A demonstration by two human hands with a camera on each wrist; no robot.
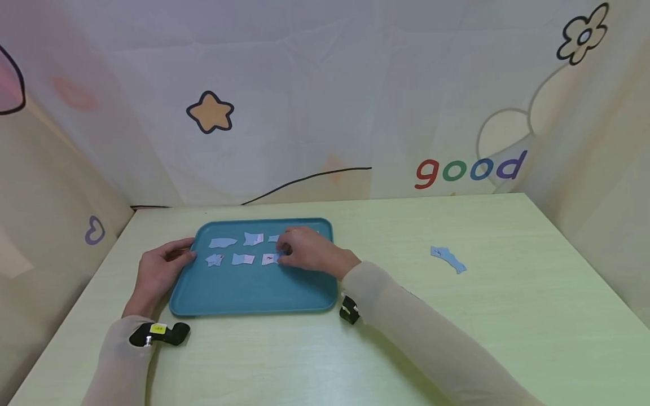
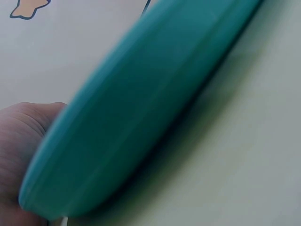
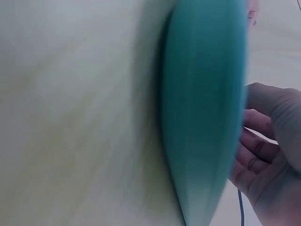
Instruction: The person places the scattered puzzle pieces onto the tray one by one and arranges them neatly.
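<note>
A blue tray point(image 1: 223, 293) lies on the table with several small torn-looking pieces of light blue paper in two rows. My left hand point(image 1: 158, 273) touches the tray's left rim, thumb at the edge; the left wrist view shows that hand point(image 2: 23, 150) partly behind the tray wall. Over the right part of the rows, my right hand point(image 1: 312, 251) has its thumb and finger at the right end of a paper piece point(image 1: 268, 259) with a dark mark. It covers the pieces beneath it. The tray wall hides the right fingertips in the right wrist view.
A separate blue paper piece point(image 1: 448, 259) lies on the table point(image 1: 508, 316) right of the tray. A printed cloth point(image 1: 304, 101) with a star and the word "good" stands behind the table and along both sides.
</note>
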